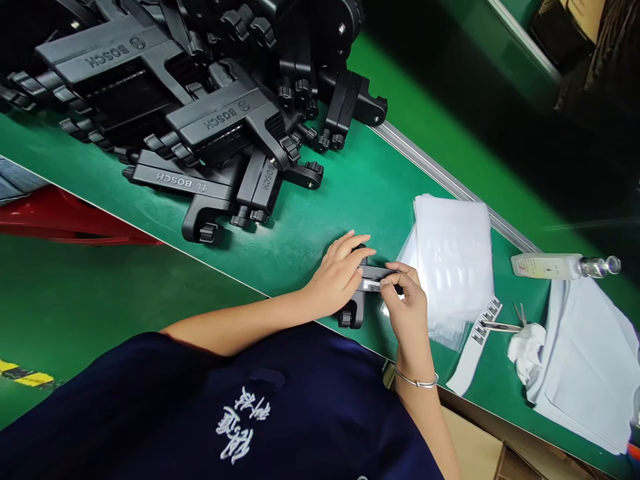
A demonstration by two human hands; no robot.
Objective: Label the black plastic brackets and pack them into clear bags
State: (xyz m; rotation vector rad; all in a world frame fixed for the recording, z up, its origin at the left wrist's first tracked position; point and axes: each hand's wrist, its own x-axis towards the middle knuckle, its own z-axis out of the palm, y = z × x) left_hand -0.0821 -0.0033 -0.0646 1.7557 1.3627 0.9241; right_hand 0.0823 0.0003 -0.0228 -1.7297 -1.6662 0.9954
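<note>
A black plastic bracket with a knob at its near end lies at the table's front edge, partly covered by both hands. My left hand rests over it with the fingers stretched out and the thumb against its body. On the bracket's side is a small white label with dark print. My right hand, wearing a bangle, is closed in a pinch at the label's right end; the fingertips hide that end.
Several black BOSCH brackets are piled at the left. To the right are clear plastic bags, a label strip, tweezers, a crumpled white cloth, a bottle and white sheets. A metal rail edges the table's far side.
</note>
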